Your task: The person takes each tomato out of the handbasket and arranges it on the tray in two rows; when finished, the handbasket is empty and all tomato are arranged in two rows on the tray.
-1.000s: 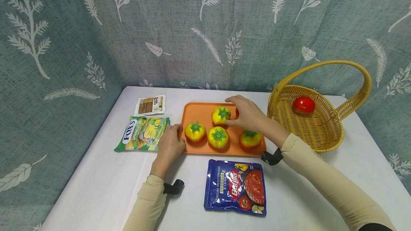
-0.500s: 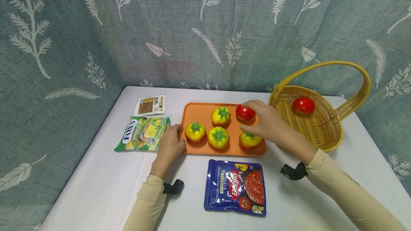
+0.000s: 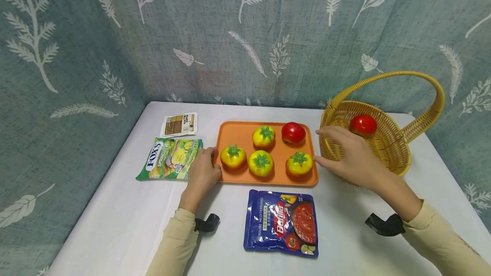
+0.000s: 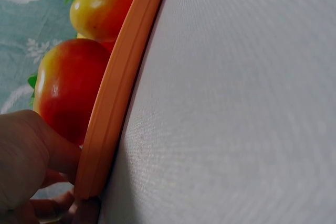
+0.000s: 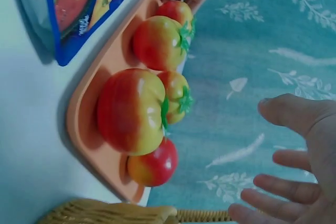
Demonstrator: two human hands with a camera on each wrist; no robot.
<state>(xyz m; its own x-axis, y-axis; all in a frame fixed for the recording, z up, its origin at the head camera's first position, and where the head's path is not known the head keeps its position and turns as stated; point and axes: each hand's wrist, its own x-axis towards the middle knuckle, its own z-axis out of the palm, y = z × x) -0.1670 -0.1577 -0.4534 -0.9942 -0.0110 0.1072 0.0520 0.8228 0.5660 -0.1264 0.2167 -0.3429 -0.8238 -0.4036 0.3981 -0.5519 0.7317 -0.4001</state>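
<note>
My left hand [image 3: 205, 170] grips the left edge of an orange tray [image 3: 235, 129], thumb on top and fingers low at the rim, as the left wrist view shows. On the tray are several yellow-and-red tomatoes with green leafy tops, among them a front-left tomato [image 3: 233, 157] closest to that hand and a front-right tomato [image 3: 299, 164]. A red tomato [image 3: 293, 133] lies at the tray's back right. My right hand [image 3: 353, 154] hovers in front of the wicker basket [image 3: 399, 156], fingers spread and holding nothing. Inside the basket lies another red tomato [image 3: 363, 125].
A blue Barilla sauce pouch [image 3: 281, 224] lies in front of the tray. Left of it are a green Fox's candy bag [image 3: 168, 159] and a small white-and-brown packet [image 3: 179, 125]. The basket's tall handle [image 3: 402, 73] arches up at the right. Patterned curtain surrounds the table.
My right hand has drawn back to the right from over the tray to the basket's front, uncovering the red tomato and front-right tomato. The left hand stays on the tray's edge.
</note>
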